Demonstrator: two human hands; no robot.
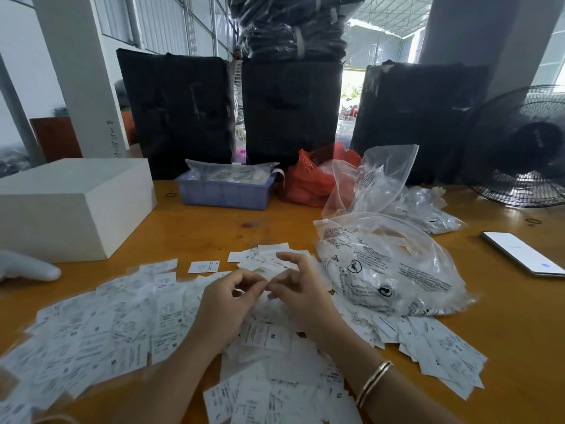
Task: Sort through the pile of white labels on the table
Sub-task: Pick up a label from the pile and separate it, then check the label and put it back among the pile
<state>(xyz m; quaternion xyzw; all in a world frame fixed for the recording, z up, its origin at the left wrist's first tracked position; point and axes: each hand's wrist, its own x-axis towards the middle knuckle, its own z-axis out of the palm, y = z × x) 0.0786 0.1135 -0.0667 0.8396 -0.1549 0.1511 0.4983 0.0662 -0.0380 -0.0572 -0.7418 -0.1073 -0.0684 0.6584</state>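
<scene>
**Two hands over the label pile**

A big pile of white labels (128, 328) covers the near side of the table (504, 325), from the near left corner across to the near right. Both hands are above the middle of the pile, close together, with their fingertips almost meeting.

The left hand (227, 296) has its fingers curled, and its thumb and first finger come together like a pinch. The right hand (295, 286) is curled too, with one finger lifted up. Something small and white may be held between the two hands, but the spot is blurry, so I cannot tell if either hand really holds a label.

To do this step well, I think it is best to take just one label at a time, by its edge, and turn it so the print can be read. The labels look thin and light, so they could stick together or slide off. Slow, small moves would keep the pile from spreading.

The pile lies right under the hands and all around them. A few labels (263, 255) lie by themselves just past the fingertips, toward the middle of the table. A clear plastic bag (394, 270) lies just beside the right hand, and a white box (73, 206) sits by the left edge.
</scene>
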